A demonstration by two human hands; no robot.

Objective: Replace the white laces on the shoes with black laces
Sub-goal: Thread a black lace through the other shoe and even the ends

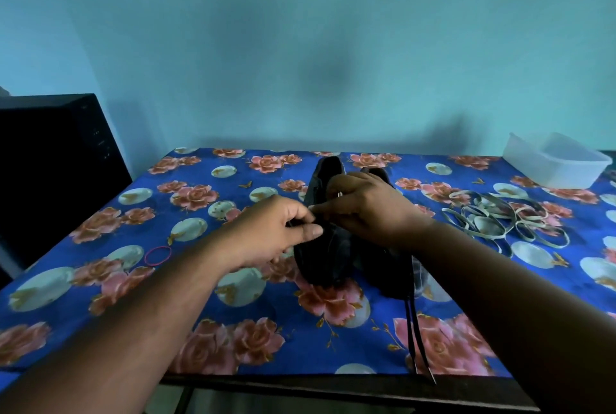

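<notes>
Two black shoes stand side by side in the middle of the table, the left shoe (325, 247) and the right shoe (383, 267). My left hand (276, 233) pinches a black lace just left of the left shoe's eyelets. My right hand (363, 203) lies over the shoes' tops, its fingers curled and pinching the same lace against my left fingertips. Black lace ends (415, 337) trail from the right shoe toward the table's front edge. The white laces (500, 220) lie in a loose heap to the right.
A blue floral cloth (233, 297) covers the table. A clear plastic tub (555, 160) stands at the back right corner. A red rubber band (157, 255) lies at the left. A dark box (50, 173) stands beyond the table's left edge.
</notes>
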